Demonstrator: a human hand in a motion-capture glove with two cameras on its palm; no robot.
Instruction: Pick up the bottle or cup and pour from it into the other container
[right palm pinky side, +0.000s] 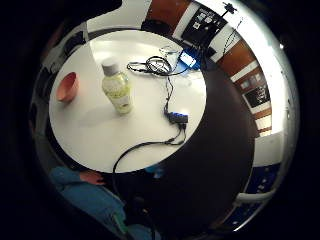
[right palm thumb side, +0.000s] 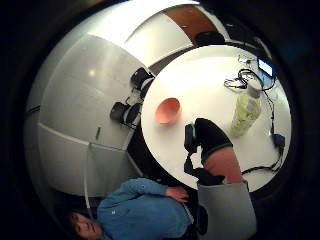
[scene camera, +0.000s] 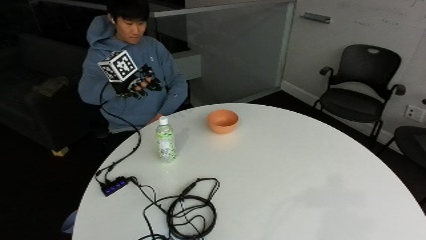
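A clear bottle (scene camera: 165, 142) of yellowish-green drink with a white cap stands upright on the round white table (scene camera: 299, 175), near the person's edge. An orange bowl (scene camera: 222, 121) sits a little further along that edge, apart from the bottle. My gloved right hand (scene camera: 138, 84) hangs in the air at chest height, above and behind the bottle, with relaxed fingers and nothing in it. Both palm views look down on the bottle (right palm pinky side: 117, 89) (right palm thumb side: 245, 111) and the bowl (right palm pinky side: 67, 87) (right palm thumb side: 167, 111) from well above.
A coil of black cable (scene camera: 190, 210) and a small blue-lit hub (scene camera: 114, 186) lie on the table's near side. The person's bare hand (right palm thumb side: 177, 194) rests by the table edge. Black chairs (scene camera: 359, 95) stand beyond the table.
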